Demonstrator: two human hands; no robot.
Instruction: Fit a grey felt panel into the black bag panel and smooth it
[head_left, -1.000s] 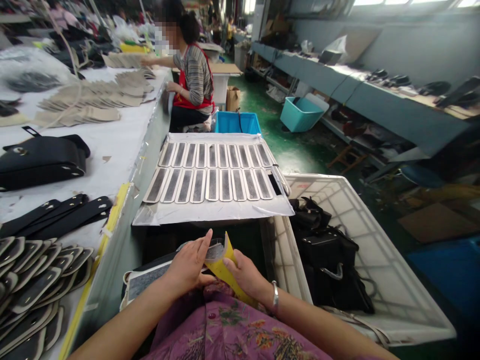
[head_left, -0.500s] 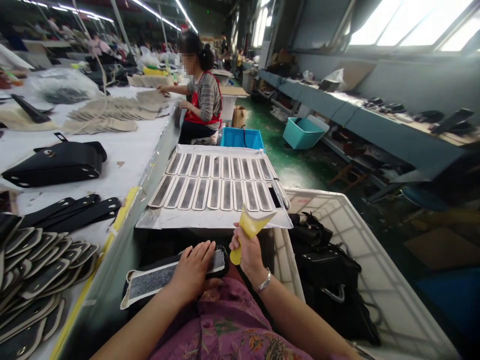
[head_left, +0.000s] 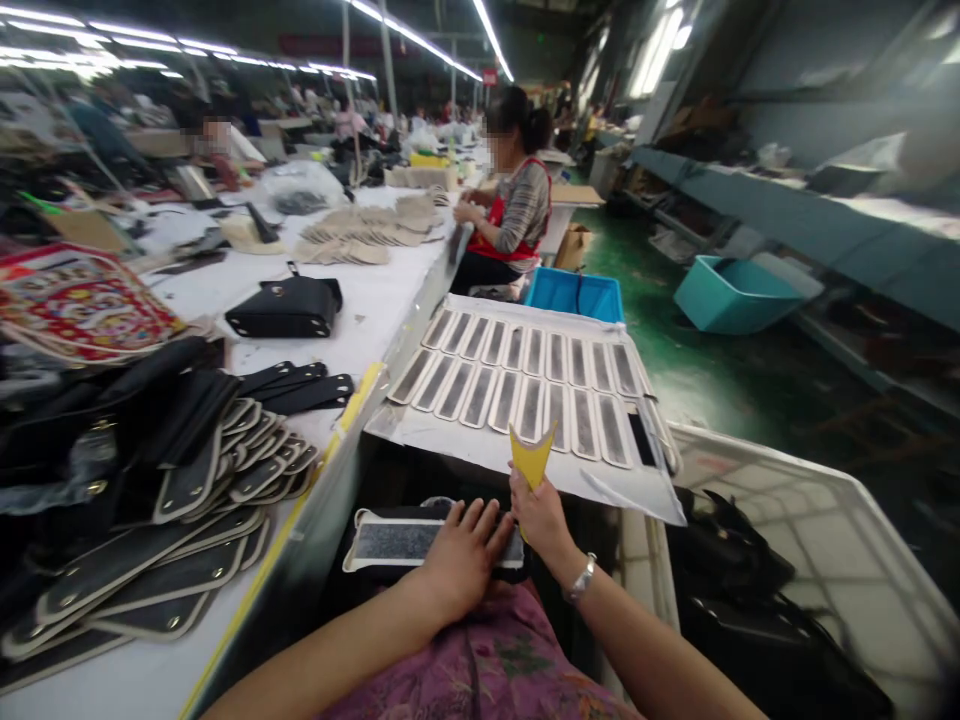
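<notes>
My left hand (head_left: 463,556) lies flat, fingers stretched out, on a long grey strip with a pale border (head_left: 397,541) that rests across my lap. My right hand (head_left: 541,517) is closed on a yellow paper backing (head_left: 532,459), holding it upright just above the strip's right end. In front of both hands a white board (head_left: 487,450) carries two rows of several similar grey strips (head_left: 517,378).
A white table (head_left: 360,320) on the left holds stacked black leather pieces (head_left: 172,500), black straps (head_left: 300,388) and a black bag (head_left: 285,306). A white crate (head_left: 825,520) with black bags stands at my right. A seated person in a red apron (head_left: 510,210) works farther along; blue bins (head_left: 576,294) sit on the green floor.
The yellow backing has come off the strip and my right hand has lifted it upright. My left hand went from gripping the strip to lying flat on it. The view swung left.
</notes>
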